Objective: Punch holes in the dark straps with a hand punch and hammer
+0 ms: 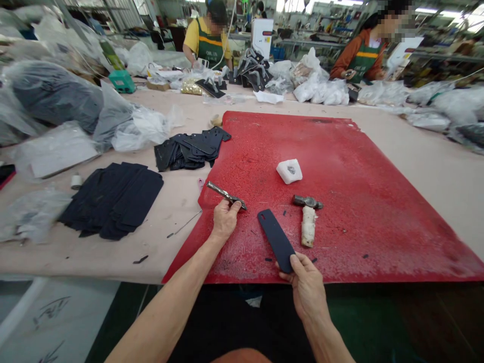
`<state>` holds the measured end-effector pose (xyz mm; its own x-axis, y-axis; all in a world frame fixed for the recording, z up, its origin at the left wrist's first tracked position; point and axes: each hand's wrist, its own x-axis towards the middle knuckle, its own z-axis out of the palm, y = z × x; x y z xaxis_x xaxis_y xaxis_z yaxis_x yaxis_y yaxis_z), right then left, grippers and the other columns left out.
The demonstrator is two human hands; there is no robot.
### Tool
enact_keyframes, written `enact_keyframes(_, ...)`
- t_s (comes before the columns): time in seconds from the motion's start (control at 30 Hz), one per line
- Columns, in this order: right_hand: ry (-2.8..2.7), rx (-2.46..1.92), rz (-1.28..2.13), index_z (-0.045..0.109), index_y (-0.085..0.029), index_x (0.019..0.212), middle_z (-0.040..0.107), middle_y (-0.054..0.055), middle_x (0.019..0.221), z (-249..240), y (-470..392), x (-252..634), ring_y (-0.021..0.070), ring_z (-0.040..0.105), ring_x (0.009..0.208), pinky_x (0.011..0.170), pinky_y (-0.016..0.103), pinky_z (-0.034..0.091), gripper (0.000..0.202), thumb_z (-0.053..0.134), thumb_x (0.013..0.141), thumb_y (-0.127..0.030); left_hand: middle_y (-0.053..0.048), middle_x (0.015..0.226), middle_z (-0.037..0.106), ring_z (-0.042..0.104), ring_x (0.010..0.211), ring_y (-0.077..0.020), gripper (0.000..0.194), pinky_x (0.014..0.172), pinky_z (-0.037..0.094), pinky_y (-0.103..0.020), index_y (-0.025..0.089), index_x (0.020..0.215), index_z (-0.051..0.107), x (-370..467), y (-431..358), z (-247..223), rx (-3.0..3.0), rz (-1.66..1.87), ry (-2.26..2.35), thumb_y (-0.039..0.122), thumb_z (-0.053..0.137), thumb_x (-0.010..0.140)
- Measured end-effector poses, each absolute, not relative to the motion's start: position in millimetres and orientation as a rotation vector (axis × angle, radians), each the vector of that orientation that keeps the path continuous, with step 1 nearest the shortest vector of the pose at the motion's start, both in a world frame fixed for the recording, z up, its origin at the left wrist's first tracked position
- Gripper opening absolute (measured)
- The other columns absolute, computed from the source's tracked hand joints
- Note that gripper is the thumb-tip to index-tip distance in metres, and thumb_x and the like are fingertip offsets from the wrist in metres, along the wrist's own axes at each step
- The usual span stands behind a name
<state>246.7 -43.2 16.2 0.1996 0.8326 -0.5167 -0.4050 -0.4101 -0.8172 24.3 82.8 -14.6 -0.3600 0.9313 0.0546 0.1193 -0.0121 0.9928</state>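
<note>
The left hand (224, 219) was closed around the near end of a metal punch tool (226, 194), thumb and fingers (233, 206) wrapped over it, while the rest of the tool ran away from the hand up and to the left, lying low over the edge of the red cutting mat (359, 166). The right hand (308, 285) pinched the near end of a dark leather strap (276, 239) between thumb and fingers; the strap lay flat on the mat, reaching away from the fingertips toward the upper left, its far rounded end bearing a small slot and lying just right of the left hand.

Just beyond the right hand's fingers, to the right of the strap, lay a hammer (308, 219) with a cloth-wrapped handle and a metal head pointing away from the person. Farther out from both hands sat a white block (289, 171) with a dark mark on top. Small dark scraps were scattered on the mat around the strap.

Left of the left hand, off the mat on the pale worktable (434, 166), a thin metal rod (185, 224) lay near the mat's edge. Beyond it was a flat stack of dark leather pieces (113, 199), and farther away a looser heap of black cut pieces (191, 147). Clear plastic bags (136, 128) were piled at the far left. Across the table, two other people in green aprons (209, 48) were working among more bags and dark parts.
</note>
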Motion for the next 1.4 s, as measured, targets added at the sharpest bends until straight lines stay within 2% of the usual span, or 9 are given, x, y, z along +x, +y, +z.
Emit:
enact_keyframes(0.2, -0.364, -1.268, 1.597, 0.061, -0.018, 0.089, 0.072, 0.002, 0.084, 21.8, -41.3, 246.6, 0.0199, 0.072, 0.079, 0.068, 0.03, 0.058, 0.037, 0.084, 0.062, -0.026, -0.004, 0.082, 0.073, 0.067, 0.076, -0.0195, 0.022, 0.078, 0.052, -0.031, 0.016, 0.084, 0.068, 25.1, 82.7, -7.5, 1.137, 1.419, 1.6, 0.036, 0.061, 0.081)
enact_keyframes(0.47, -0.323, -1.003, 1.665, 0.062, -0.021, 0.095, 0.071, 0.001, 0.094, 22.9, -35.4, 238.8, 0.0191, 0.069, 0.09, 0.086, 0.037, 0.055, 0.03, 0.078, 0.069, -0.021, -0.003, 0.08, 0.074, 0.068, 0.075, -0.0201, 0.022, 0.077, 0.053, -0.03, 0.017, 0.084, 0.07, 25.1, 86.0, -1.0, 1.131, 1.394, 1.626, 0.037, 0.063, 0.079)
enact_keyframes(0.83, -0.269, -0.941, 1.664, 0.066, -0.02, 0.094, 0.073, 0.002, 0.092, 22.6, -33.0, 233.0, 0.0192, 0.069, 0.088, 0.085, 0.034, 0.053, 0.03, 0.08, 0.067, -0.018, -0.005, 0.088, 0.075, 0.069, 0.082, -0.0218, 0.029, 0.082, 0.051, -0.032, 0.016, 0.09, 0.07, 22.4, 86.8, -4.7, 1.192, 1.312, 1.689, 0.042, 0.06, 0.081)
enact_keyframes(0.97, -0.259, -0.951, 1.658, 0.066, -0.02, 0.092, 0.073, 0.002, 0.093, 22.9, -33.6, 233.9, 0.0198, 0.069, 0.088, 0.085, 0.036, 0.053, 0.031, 0.081, 0.065, -0.018, -0.005, 0.086, 0.075, 0.069, 0.079, -0.0219, 0.028, 0.079, 0.051, -0.032, 0.016, 0.089, 0.069, 21.9, 86.0, -4.1, 1.204, 1.295, 1.714, 0.042, 0.06, 0.08)
enact_keyframes(1.23, -0.292, -0.952, 1.658, 0.065, -0.019, 0.098, 0.073, 0.002, 0.095, 22.6, -32.8, 233.6, 0.0197, 0.069, 0.09, 0.086, 0.036, 0.053, 0.031, 0.079, 0.07, -0.019, -0.005, 0.082, 0.074, 0.068, 0.075, -0.021, 0.027, 0.076, 0.052, -0.032, 0.016, 0.086, 0.068, 24.1, 85.6, -0.6, 1.194, 1.317, 1.689, 0.041, 0.06, 0.079)
enact_keyframes(1.4, -0.347, -1.032, 1.584, 0.064, -0.019, 0.092, 0.073, 0.002, 0.088, 30.8, -24.4, 227.9, 0.0178, 0.069, 0.083, 0.078, 0.032, 0.054, 0.03, 0.081, 0.067, -0.022, -0.005, 0.082, 0.074, 0.068, 0.076, -0.021, 0.027, 0.076, 0.052, -0.032, 0.016, 0.087, 0.068, 22.7, 85.9, -6.4, 1.19, 1.332, 1.657, 0.041, 0.06, 0.08)
